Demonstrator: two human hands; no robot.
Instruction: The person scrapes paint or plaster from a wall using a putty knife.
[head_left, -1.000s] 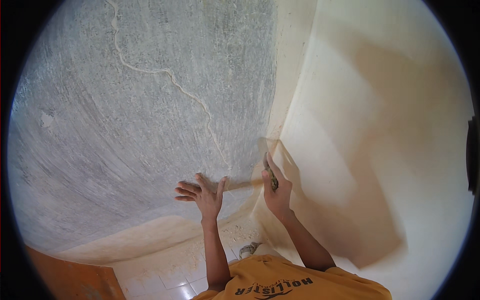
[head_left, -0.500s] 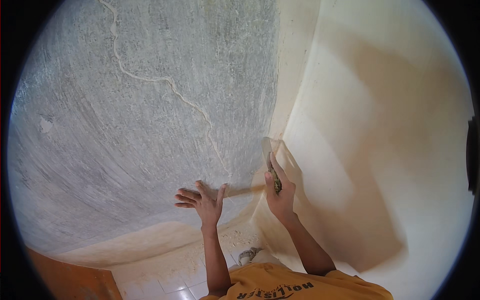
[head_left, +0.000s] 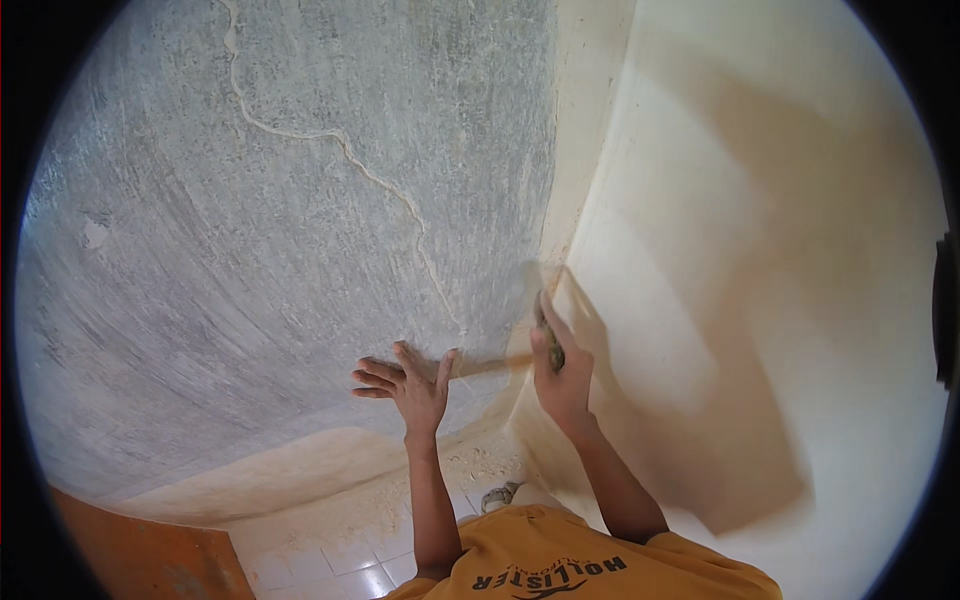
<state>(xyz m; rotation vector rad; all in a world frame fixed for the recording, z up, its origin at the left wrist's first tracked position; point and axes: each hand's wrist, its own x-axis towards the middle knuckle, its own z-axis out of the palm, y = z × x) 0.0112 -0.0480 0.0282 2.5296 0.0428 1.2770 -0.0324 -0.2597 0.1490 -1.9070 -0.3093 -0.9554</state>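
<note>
My left hand lies with fingers spread against the grey scraped wall, near the lower end of a pale filled crack. Close to the inner corner, my right hand is wrapped around the dark handle of a scraper. Its blade points up and is smeared by motion, over the cream strip that borders the grey area; whether it touches the wall cannot be made out.
To the right rises a cream side wall with my shadow on it. Scrapings lie along the wall's foot on the white tiled floor. An orange-brown panel stands at the lower left. My shoe shows below.
The scraper's blade has become blurred. Both hands sit slightly higher in the picture, as the view itself has shifted a little. My left hand keeps its place on the wall.
</note>
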